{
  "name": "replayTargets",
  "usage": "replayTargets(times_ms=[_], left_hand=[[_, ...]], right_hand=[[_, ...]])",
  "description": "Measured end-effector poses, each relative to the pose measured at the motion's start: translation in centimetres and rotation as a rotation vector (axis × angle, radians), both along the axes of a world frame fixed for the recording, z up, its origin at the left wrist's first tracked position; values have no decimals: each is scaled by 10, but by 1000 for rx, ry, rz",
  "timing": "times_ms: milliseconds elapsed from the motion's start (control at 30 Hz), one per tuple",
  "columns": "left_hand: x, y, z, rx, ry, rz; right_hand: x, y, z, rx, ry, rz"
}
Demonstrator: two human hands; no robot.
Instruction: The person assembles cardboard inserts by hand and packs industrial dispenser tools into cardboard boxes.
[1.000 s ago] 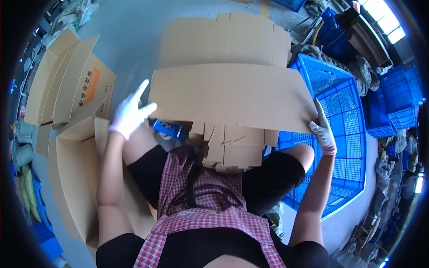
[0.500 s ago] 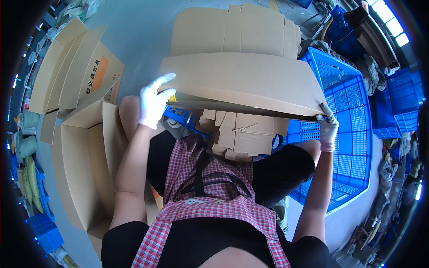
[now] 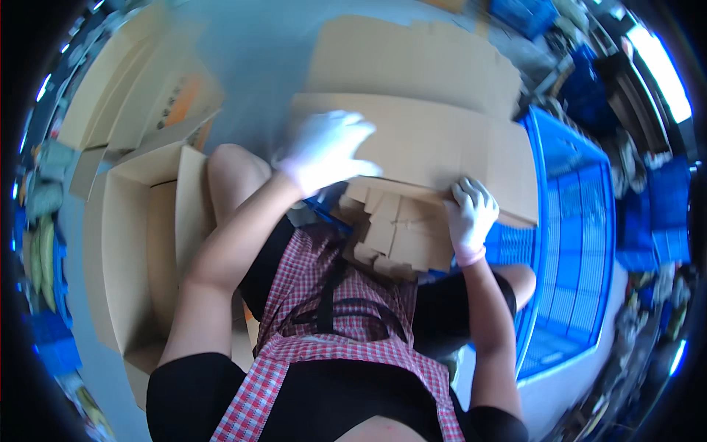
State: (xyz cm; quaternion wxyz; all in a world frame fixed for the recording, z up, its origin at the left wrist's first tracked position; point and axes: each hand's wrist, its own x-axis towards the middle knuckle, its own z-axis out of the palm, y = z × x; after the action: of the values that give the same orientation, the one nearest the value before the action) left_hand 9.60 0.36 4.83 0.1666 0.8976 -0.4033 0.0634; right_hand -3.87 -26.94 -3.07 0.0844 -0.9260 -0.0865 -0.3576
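A folded brown cardboard box (image 3: 420, 140) lies in front of me, with its near edge toward my lap. My left hand (image 3: 328, 151), in a white glove and blurred by motion, is over the box's left part with thumb and fingers apart. My right hand (image 3: 473, 221), also gloved, has its fingers bent over the near edge of the box, right of the middle. Below that edge, smaller folded cardboard pieces (image 3: 390, 236) sit by my lap. More flat cardboard (image 3: 412, 59) lies just beyond the box.
At my left stands an open carton (image 3: 114, 272); behind it is another open carton (image 3: 140, 96) with an orange print. A large blue plastic crate (image 3: 571, 243) stands close at my right. Blue bins (image 3: 652, 214) and heaped goods line the right side.
The box has been lowered and lies flatter. My left hand has come off its left end and moved right; my right hand has shifted left from the right corner along the near edge.
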Motion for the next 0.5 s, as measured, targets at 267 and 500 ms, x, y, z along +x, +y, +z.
replayTargets(times_ms=[267,500], left_hand=[[118,-149,13,483,670,-337],[214,-48,120,118,923,-144]], right_hand=[[-15,3,10,-4,-199,-85],[-7,69,93,19,-379,315]])
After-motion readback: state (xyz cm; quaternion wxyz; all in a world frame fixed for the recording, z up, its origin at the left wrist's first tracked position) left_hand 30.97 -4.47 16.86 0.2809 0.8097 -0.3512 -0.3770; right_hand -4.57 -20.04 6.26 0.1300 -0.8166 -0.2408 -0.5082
